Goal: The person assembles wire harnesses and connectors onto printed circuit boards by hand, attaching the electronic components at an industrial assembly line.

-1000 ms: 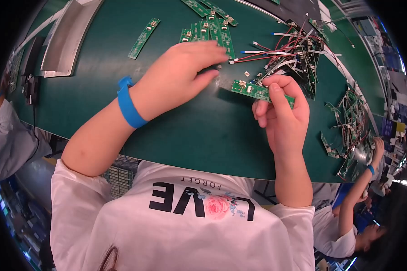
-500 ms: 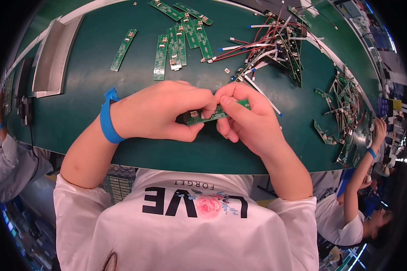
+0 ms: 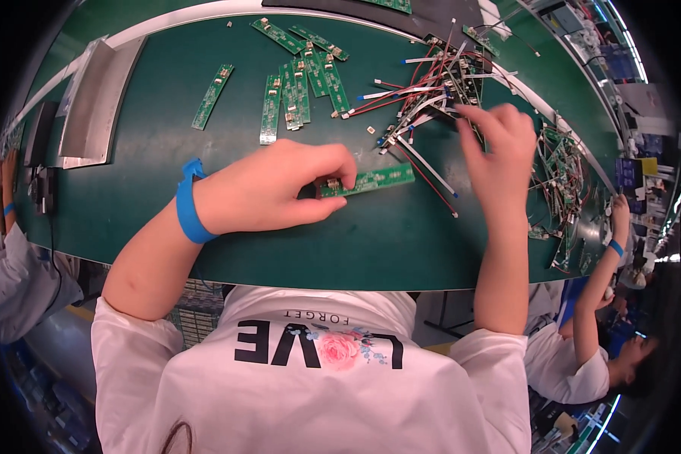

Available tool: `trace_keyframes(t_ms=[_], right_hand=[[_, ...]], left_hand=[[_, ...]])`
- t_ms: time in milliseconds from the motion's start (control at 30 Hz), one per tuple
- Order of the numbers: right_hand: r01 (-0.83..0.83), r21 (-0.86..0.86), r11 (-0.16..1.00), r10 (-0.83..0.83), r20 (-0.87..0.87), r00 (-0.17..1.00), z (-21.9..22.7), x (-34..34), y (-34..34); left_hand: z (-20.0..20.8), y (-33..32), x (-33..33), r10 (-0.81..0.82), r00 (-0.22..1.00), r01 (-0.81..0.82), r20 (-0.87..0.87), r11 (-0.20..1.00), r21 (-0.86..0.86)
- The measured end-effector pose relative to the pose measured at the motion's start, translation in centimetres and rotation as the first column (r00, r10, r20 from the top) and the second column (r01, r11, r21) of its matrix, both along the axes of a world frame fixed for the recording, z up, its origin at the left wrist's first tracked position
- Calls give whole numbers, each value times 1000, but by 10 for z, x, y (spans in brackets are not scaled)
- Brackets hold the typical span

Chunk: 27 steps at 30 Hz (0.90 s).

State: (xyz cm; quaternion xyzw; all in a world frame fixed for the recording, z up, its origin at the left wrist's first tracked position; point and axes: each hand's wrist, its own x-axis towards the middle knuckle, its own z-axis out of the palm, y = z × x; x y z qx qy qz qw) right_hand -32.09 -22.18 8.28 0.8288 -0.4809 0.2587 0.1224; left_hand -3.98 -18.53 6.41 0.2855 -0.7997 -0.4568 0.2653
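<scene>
My left hand (image 3: 280, 185) pinches one end of a narrow green circuit board (image 3: 382, 178) between thumb and fingers. The board slants up to the right above the table, and part of its left end is hidden by the fingers. My right hand (image 3: 499, 140) hovers at the right edge of a tangled pile of circuit boards with cables (image 3: 465, 79). Its thumb and forefinger point left toward the pile, slightly apart, with nothing plainly held between them. Red wires and white ribbon cables with blue ends stick out of the pile.
Several loose green circuit boards (image 3: 271, 110) lie beyond my left hand, one apart (image 3: 213, 97). A metal tray (image 3: 98, 106) stands at the left. Another heap of wired boards (image 3: 564, 178) is at the right, near a co-worker's hand (image 3: 620, 206). A tiny connector (image 3: 371, 130) lies mid-table.
My right hand has let go of the circuit board and moved right and away from me to the cable pile. My left hand keeps its hold on the board.
</scene>
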Motion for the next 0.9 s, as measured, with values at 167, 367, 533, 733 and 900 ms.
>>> trace_keyframes(t_ms=[167, 367, 533, 733, 900], right_hand=[[-95, 15, 995, 97, -142, 985, -17, 20, -19], [-120, -14, 993, 114, -221, 969, -18, 15, -36], [-88, 185, 979, 46, 217, 975, -12, 6, -38], [-210, 119, 970, 108, 562, 820, -8, -1, -33], [-304, 183, 935, -46, 911, 409, 8, 4, -10]], left_hand=[[-2, 3, -1, -115, 985, 105, 129, 991, 79], [-3, 1, 1, -110, 981, 105, 157, 994, 38], [0, 4, 0, -105, 982, 101, 154, 994, 36], [2, 5, 0, -114, 984, 112, 137, 994, 19], [6, 7, -2, -126, 987, 120, 99, 991, 61]])
